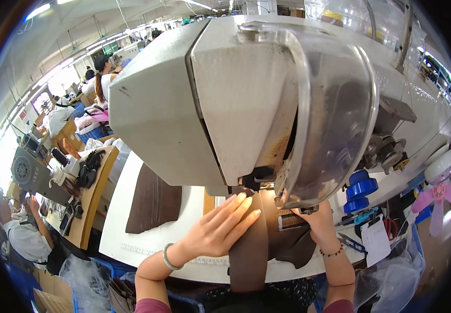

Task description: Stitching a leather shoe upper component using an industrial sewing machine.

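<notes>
Brown piece [249,255] sits under the machine head, front end running past the table edge toward me. Edges, left to right: free strip of white top left of the dark brown panel stack [155,201], narrower strip between stack and my left hand, then the curved front edge with ruler marks [184,259]. Headroom tight: sewing machine [157,104] overhead, clear guard [335,120] down close to my right hand.

Surface and room: co-worker [27,237] seated far left, wood-edged bench [101,195] next, ceiling lights [69,65] in rows above. Then my white table [115,227]; on the right, blue spools [360,192], white paper [376,242], red-handled scissors [391,228], pink fan [438,195].

Hands: left hand [217,227] is spread flat, fingers long and nearly together, fingertips on the piece near the machine head. Piece runs to its right. Right hand [319,224] is at the piece's right side, fingers partly hidden; can't tell if it's pinching. Piece lies between both hands.
</notes>
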